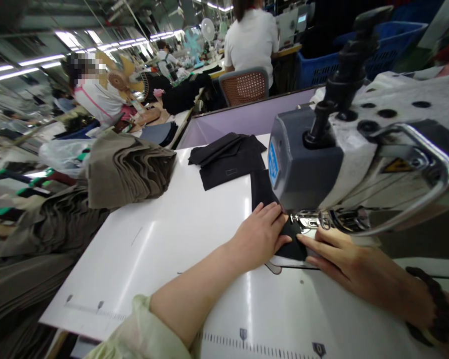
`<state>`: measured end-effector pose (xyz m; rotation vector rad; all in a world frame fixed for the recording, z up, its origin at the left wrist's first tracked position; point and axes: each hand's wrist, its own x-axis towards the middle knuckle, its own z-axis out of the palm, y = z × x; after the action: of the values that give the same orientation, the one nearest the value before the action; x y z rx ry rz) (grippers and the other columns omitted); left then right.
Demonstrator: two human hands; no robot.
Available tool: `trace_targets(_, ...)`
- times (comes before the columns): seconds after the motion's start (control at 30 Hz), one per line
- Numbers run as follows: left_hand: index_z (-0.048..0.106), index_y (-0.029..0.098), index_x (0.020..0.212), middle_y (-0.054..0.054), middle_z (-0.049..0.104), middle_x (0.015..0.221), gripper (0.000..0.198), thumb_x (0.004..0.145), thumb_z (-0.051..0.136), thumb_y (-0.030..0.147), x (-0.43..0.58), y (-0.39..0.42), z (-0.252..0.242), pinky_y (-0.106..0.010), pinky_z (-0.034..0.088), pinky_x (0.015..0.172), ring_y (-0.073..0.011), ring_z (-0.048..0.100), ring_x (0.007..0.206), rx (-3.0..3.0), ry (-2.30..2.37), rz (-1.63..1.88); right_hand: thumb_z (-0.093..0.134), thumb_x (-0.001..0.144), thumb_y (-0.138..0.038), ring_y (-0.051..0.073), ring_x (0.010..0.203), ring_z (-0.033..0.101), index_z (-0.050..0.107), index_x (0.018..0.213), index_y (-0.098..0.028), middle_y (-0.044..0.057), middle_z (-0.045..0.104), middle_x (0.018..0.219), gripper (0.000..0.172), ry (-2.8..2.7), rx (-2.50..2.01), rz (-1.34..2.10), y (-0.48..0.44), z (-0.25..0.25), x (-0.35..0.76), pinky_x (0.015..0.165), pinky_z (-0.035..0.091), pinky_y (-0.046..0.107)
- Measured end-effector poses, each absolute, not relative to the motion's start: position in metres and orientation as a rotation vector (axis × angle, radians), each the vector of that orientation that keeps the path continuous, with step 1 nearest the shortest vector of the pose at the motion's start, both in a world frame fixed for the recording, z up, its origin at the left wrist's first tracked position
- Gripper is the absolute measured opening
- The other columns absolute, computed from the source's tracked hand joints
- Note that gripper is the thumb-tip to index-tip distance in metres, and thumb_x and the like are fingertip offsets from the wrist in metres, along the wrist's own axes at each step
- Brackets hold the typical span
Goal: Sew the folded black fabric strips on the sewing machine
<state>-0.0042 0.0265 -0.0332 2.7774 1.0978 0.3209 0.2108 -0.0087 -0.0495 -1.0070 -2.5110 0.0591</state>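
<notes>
A black fabric piece [292,244] lies flat on the white table under the head of a sewing machine [303,154]. My left hand [260,234] rests on this fabric just left of the presser foot [307,222], fingers stretched out and thumb apart. On the other side, my right hand [344,257] has its fingers extended, with the fingertips touching the fabric's right edge near the foot. The needle point is too small to make out. Behind my left hand, more black fabric pieces [228,159] lie folded in a loose pile.
A stack of brown-grey fabric [129,167] stands on the table's left edge, with more cloth [41,229] hanging beside it. A purple partition [243,112] runs behind the table [164,249]. Co-workers sit beyond it, near a blue crate [318,70].
</notes>
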Motion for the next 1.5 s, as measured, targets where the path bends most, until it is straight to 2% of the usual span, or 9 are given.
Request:
trace_targets(0.17, 0.052, 0.009, 0.113, -0.015, 0.055, 0.114, 0.038, 0.090, 0.046, 0.038, -0.004, 0.028, -0.035, -0.041, 0.042, 0.096, -0.0271, 0.046, 0.117, 2.787, 1.092, 0.316, 0.040, 0.091, -0.028, 0.018, 0.074, 0.059, 0.060, 0.112, -0.013, 0.008, 0.062, 0.083, 0.032, -2.526, -1.016, 0.074, -0.009, -0.050, 0.210, 0.063, 0.052, 0.029)
trace_targets(0.33, 0.054, 0.007, 0.111, -0.016, 0.054, 0.116, 0.037, 0.089, 0.049, 0.036, -0.004, 0.029, -0.033, -0.040, 0.042, 0.095, -0.0277, 0.046, 0.116, 2.810, 1.114, 0.336, 0.038, 0.092, -0.029, 0.021, 0.081, 0.060, 0.058, 0.115, -0.012, 0.011, 0.063, 0.094, 0.035, -2.517, -1.040, -0.016, -0.009, -0.050, 0.211, 0.066, 0.053, 0.033)
trace_targets(0.53, 0.060, 0.012, 0.094, -0.006, 0.062, 0.098, 0.024, 0.093, 0.040, 0.025, -0.006, 0.015, -0.022, -0.031, 0.048, 0.080, -0.0189, 0.056, 0.091, 2.900, 0.802, 0.256, 0.037, 0.093, -0.027, 0.015, 0.067, 0.058, 0.063, 0.099, -0.013, 0.006, 0.059, 0.075, 0.031, -2.569, -0.810, 0.086, -0.010, -0.038, 0.209, 0.060, 0.050, 0.028)
trace_targets(0.73, 0.060, 0.010, 0.096, -0.007, 0.062, 0.101, 0.025, 0.094, 0.037, 0.022, -0.007, 0.013, -0.024, -0.030, 0.048, 0.084, -0.0183, 0.056, 0.095, 2.920, 0.793, 0.275, 0.034, 0.094, -0.028, 0.015, 0.067, 0.057, 0.063, 0.099, -0.013, 0.005, 0.058, 0.073, 0.032, -2.565, -0.843, 0.026, -0.010, -0.039, 0.208, 0.059, 0.048, 0.027)
trace_targets(0.93, 0.060, 0.010, 0.091, -0.007, 0.061, 0.094, 0.024, 0.093, 0.039, 0.021, -0.005, 0.023, -0.028, -0.030, 0.048, 0.086, -0.0188, 0.056, 0.094, 2.896, 0.832, 0.340, 0.036, 0.093, -0.031, 0.017, 0.069, 0.059, 0.060, 0.107, -0.014, 0.007, 0.062, 0.078, 0.033, -2.513, -0.988, -0.016, -0.007, -0.049, 0.210, 0.061, 0.050, 0.029)
trace_targets(1.2, 0.058, 0.009, 0.099, -0.009, 0.061, 0.100, 0.022, 0.092, 0.039, 0.018, -0.002, 0.032, -0.034, -0.030, 0.049, 0.085, -0.0188, 0.057, 0.093, 2.872, 0.952, 0.448, 0.038, 0.093, -0.032, 0.023, 0.082, 0.062, 0.059, 0.114, -0.016, 0.011, 0.064, 0.103, 0.034, -2.528, -1.117, -0.163, -0.005, -0.057, 0.210, 0.066, 0.053, 0.036)
trace_targets(1.5, 0.059, 0.010, 0.097, -0.008, 0.061, 0.094, 0.019, 0.090, 0.045, 0.020, -0.001, 0.035, -0.037, -0.031, 0.049, 0.085, -0.0199, 0.057, 0.091, 2.857, 1.033, 0.463, 0.037, 0.093, -0.035, 0.023, 0.082, 0.062, 0.058, 0.116, -0.019, 0.011, 0.064, 0.104, 0.035, -2.519, -1.145, -0.143, -0.004, -0.065, 0.210, 0.063, 0.052, 0.034)
